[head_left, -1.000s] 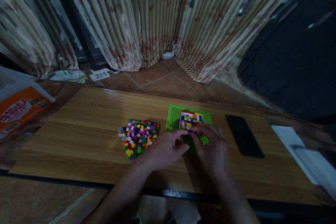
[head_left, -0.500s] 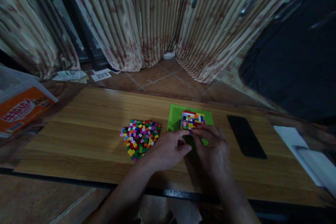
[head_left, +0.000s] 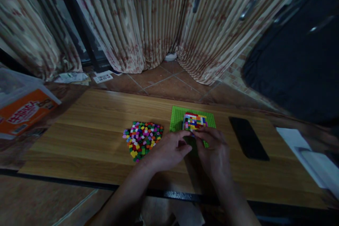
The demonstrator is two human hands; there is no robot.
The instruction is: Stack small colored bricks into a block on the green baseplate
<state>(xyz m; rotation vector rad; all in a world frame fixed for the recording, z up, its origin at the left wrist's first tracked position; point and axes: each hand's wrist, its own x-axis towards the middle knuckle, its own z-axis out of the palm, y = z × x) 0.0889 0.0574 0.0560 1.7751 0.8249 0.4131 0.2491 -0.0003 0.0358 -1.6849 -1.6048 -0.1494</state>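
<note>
A multicoloured block of small toy bricks stands on a green studded baseplate. At the block's near edge, my left hand reaches in with its index finger stretched out and its thumb apart. My right hand meets it there, fingertips pinched together against the near side of the block. Whatever lies between those fingertips is too small and covered to make out. Both hands hide the front part of the baseplate. Left of them, a loose pile of small coloured bricks lies on the wooden table.
A black phone-like slab lies right of the baseplate, with white papers beyond it. A clear tub with an orange label stands at the far left. Striped curtains hang behind the table.
The camera view has shifted slightly. My hands stay at the block's near edge, with the right fingers moved only a little.
</note>
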